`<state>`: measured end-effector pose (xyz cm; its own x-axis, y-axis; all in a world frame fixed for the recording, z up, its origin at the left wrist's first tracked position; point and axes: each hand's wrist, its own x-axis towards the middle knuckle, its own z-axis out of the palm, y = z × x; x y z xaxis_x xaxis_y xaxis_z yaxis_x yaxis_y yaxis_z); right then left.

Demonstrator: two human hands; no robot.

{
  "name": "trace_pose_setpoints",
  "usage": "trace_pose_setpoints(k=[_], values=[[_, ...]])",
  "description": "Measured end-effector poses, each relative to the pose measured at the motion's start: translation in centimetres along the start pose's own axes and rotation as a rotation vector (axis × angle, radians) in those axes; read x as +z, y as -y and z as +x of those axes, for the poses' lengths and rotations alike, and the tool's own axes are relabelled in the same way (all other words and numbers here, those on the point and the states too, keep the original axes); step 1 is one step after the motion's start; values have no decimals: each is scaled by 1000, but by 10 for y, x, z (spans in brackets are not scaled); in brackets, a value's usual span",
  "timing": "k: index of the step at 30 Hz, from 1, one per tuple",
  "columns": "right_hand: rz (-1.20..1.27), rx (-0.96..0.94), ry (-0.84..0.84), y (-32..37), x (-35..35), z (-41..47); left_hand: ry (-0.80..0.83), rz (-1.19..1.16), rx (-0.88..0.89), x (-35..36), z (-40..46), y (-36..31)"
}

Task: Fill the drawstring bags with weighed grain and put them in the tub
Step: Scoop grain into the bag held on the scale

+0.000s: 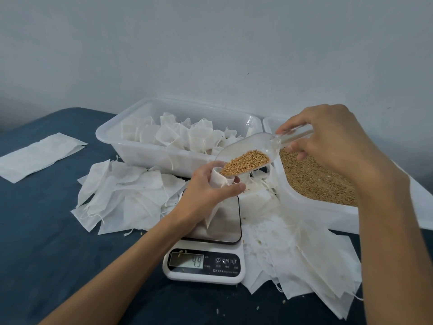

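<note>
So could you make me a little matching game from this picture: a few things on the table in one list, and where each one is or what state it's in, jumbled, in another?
Things:
1. clear scoop
2. open drawstring bag
3. kitchen scale
4. filled bags

Places or states:
A. piled in the white tub at the back
B. gripped by the left hand, mouth up under the scoop
C. held by its handle in the right hand, loaded with grain
D. on the blue table, display lit

Pairs: 1-C, 2-B, 3-D, 4-A
</note>
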<state>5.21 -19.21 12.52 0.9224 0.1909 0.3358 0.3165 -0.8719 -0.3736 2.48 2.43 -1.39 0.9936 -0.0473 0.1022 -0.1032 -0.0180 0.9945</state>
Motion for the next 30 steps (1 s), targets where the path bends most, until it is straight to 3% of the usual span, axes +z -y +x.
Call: trace_pose_setpoints(k=[30], values=[[22,0,-7,2,3,0,-27,25,-3,-1,1,0]])
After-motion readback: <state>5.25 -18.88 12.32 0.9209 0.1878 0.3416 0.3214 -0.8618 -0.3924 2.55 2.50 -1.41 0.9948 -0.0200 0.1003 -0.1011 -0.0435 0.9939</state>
